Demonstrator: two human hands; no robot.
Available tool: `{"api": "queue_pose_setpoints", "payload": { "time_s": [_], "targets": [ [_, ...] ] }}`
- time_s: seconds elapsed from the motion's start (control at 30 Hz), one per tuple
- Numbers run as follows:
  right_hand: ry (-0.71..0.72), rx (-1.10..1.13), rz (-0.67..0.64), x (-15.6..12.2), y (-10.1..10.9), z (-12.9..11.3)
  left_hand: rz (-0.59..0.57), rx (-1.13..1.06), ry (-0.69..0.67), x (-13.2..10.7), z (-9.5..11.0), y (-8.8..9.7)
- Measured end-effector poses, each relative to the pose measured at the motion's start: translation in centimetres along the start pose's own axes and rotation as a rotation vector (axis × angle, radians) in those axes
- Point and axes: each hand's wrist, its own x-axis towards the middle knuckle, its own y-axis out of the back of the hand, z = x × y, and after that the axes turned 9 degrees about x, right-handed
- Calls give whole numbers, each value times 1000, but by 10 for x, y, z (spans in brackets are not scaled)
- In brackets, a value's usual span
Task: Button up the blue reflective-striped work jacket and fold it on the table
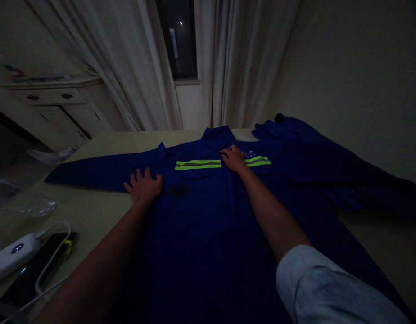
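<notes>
A dark blue work jacket (194, 211) lies spread out, front up, with its collar at the far side. Across its chest run yellow-green reflective strips (197, 164), with a flap pocket under the left one. My left hand (142, 185) rests with spread fingers on the jacket's left side, just below the sleeve. On the upper chest, beside the front placket, lies my right hand (233, 158). Its fingers are slightly bent and apart, touching the cloth between the two strips and partly covering the right one. A small white emblem (251, 153) shows just right of that hand.
The jacket lies on a pale table (116, 140). More blue cloth (296, 128) is heaped at the right. At the left are a white power bank (14, 256), a dark phone (35, 265), a cable and clear plastic wrapping (37, 207). Curtains (116, 58) and a cabinet (59, 108) stand behind.
</notes>
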Motion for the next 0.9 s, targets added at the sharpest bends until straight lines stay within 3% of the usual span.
{"api": "queue_pose_setpoints", "payload": {
  "time_s": [0.4,0.67,0.9],
  "targets": [
    [-34,95,49,6,-5,7,12,-4,5,1,-1,-3],
    [45,66,93,3,-2,5,-1,-18,-5,-2,1,3],
    [110,-66,58,1,19,-4,1,-29,-3,-2,1,4]
  ]
}}
